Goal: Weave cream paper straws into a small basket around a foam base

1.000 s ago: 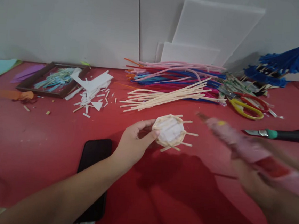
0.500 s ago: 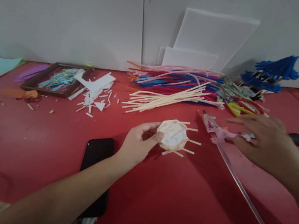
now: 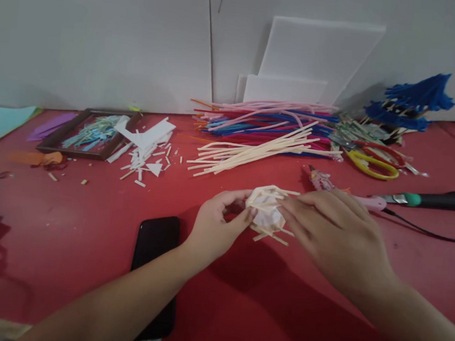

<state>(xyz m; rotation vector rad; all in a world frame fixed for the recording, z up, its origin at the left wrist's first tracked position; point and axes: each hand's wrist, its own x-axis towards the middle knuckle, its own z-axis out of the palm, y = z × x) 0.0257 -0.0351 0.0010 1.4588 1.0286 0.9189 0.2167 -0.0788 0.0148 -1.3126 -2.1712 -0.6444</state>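
My left hand (image 3: 223, 223) pinches the left rim of a small white disc (image 3: 268, 216) edged with cream pipe cleaners, whose ends stick out around it. From the right, my right hand (image 3: 337, 233) reaches over the disc, its fingertips closed on one cream pipe cleaner (image 3: 281, 199) at the disc's upper right side. The exact grip is partly hidden by the fingers. Behind that hand lies a pink glue gun (image 3: 372, 203), mostly covered. A bundle of cream pipe cleaners (image 3: 248, 154) rests beyond the disc.
Coloured pipe cleaners (image 3: 231, 123) are heaped near the wall. Yellow-handled scissors (image 3: 374, 170) and a black-green handled tool (image 3: 440, 199) lie right. A black phone (image 3: 157, 244) is under my left forearm. White scraps (image 3: 145, 147) and a brown frame (image 3: 81, 152) lie left.
My right hand has left the glue gun and come left to the disc, closing on a pipe cleaner end. My left hand still holds the disc. The view has shifted slightly.
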